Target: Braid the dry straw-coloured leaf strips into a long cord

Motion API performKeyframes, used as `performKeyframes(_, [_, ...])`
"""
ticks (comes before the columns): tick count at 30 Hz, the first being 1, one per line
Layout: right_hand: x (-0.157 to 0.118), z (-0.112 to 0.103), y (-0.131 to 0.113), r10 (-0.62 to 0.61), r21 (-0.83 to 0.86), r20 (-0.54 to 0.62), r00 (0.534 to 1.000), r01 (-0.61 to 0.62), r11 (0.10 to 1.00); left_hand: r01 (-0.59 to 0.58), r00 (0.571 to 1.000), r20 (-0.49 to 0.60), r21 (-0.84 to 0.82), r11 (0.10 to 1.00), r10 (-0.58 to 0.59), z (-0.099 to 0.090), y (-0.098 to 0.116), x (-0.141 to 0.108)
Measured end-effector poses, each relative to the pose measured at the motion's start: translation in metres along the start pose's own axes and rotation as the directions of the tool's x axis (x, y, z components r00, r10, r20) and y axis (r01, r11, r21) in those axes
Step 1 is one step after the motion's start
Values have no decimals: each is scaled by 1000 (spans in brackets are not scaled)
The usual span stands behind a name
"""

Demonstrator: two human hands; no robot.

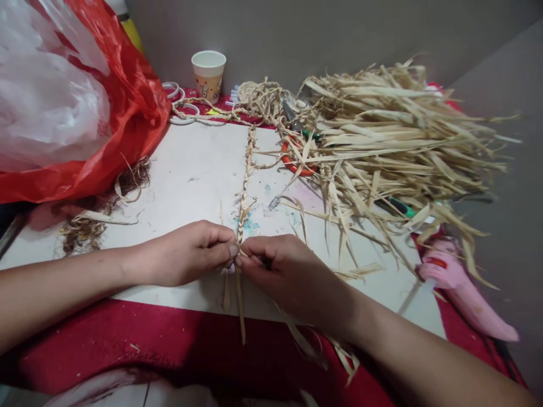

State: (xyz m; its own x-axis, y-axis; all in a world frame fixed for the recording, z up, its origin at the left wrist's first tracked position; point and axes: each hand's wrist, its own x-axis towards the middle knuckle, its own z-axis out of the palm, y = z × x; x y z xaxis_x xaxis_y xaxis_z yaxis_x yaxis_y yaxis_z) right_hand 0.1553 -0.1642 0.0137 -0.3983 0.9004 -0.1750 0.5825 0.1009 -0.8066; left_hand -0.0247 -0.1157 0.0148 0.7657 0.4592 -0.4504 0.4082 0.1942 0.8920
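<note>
A narrow braid of dry straw [245, 192] runs up the middle of a white board [190, 158]. At its near end my left hand [199, 252] pinches the strands between thumb and finger. Close beside it, my right hand [280, 265] is closed on the same strands from the right. Loose strand ends [241, 311] hang below both hands, over the near edge of the board. The fingertips hide the spot where the strands cross.
A large pile of dry husk strips [407, 130] lies at the back right, near orange-handled scissors [292, 164]. A paper cup [208, 76] stands at the back. Red and clear plastic bags [144, 107] fill the left. A pink object [470, 288] lies at right.
</note>
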Motion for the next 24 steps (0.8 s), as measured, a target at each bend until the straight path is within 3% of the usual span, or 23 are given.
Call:
performKeyframes(4, [-1,-9,0,119,88,91,989,-127,988,-11,1000,5,-26,1000,11,1,1,-1])
performKeyframes(8, [-3,-15,-3,303,304,104,947,-321,897,-6,999,-49,-1,1000,6,3,6,-4])
performKeyframes(12, [-9,-9,-11,329,375,191,925,-379,846,-20,996,-88,-35,999,16,5,9,-5])
performKeyframes(18, [-15,11,-19,74,34,46,996,-76,997,7,996,-89,-189,982,-24,7,1,-3])
performKeyframes(21, [-16,16,-20,65,-210,73,995,-48,976,67,992,-93,-214,974,-88,8,0,-3])
performKeyframes(24, [-18,18,-19,15,-444,84,996,24,895,74,991,-91,-253,965,-100,8,0,-3])
